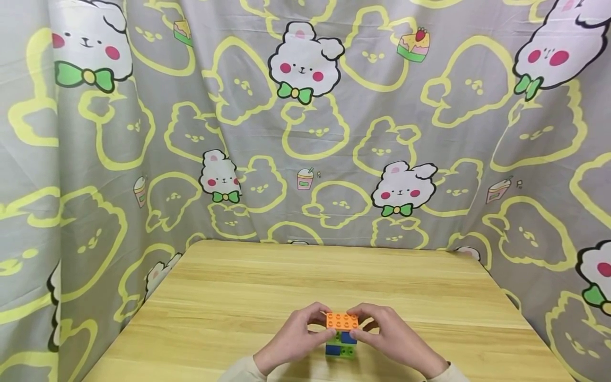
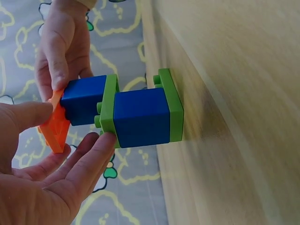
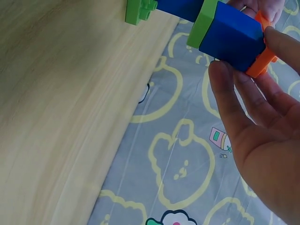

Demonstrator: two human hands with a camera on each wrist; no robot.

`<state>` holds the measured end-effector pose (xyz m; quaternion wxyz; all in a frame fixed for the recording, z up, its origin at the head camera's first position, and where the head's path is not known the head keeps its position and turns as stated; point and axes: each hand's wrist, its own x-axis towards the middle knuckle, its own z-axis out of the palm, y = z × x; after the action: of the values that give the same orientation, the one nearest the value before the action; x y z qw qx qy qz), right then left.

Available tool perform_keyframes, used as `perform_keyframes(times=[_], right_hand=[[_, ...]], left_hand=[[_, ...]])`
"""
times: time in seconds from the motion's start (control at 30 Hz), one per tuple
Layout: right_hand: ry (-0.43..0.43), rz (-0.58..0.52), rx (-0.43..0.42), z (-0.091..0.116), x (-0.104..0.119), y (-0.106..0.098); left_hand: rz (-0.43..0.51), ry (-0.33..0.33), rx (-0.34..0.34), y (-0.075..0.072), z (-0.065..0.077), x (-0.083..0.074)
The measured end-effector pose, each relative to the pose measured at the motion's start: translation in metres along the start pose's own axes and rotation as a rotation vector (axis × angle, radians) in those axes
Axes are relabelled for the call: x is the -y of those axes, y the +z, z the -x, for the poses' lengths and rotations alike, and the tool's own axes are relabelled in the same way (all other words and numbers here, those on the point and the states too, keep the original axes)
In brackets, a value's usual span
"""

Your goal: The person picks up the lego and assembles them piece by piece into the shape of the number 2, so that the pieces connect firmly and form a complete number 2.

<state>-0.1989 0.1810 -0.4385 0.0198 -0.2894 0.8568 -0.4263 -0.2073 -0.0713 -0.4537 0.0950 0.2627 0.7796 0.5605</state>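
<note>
A small tower of toy building bricks stands upright near the front of the table. On top lies an orange plate [image 1: 342,321] with round studs. Beneath it sits an upper blue brick [image 3: 233,36] on the right, then a green plate [image 2: 109,101], a lower blue brick [image 2: 142,117] on the left, and a green bottom plate [image 2: 171,105]. My left hand [image 1: 297,338] pinches the orange plate's left end between thumb and fingers, with one fingertip at the middle green plate. From the other side my right hand [image 1: 393,335] grips the plate's right end, its fingers beside the upper blue brick.
The tower rests on a light wooden table [image 1: 305,276]. A grey curtain [image 1: 267,132] with yellow outlines and white rabbit prints hangs behind the table and along both sides.
</note>
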Motion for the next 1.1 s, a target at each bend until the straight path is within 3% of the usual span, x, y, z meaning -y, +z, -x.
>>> perform_keyframes(times=[0.33,0.67,1.1], right_hand=[[0.043,-0.094,0.038,0.001,-0.001,-0.002],[0.098,-0.251,0.188,0.004,-0.011,-0.003],[0.129,-0.338,0.167,0.003,-0.01,0.001]], left_hand=[[0.013,-0.004,0.014,0.0,0.001,-0.001],[0.012,-0.007,-0.002,0.001,0.001,-0.001],[0.005,0.014,-0.008,-0.001,0.001,0.0]])
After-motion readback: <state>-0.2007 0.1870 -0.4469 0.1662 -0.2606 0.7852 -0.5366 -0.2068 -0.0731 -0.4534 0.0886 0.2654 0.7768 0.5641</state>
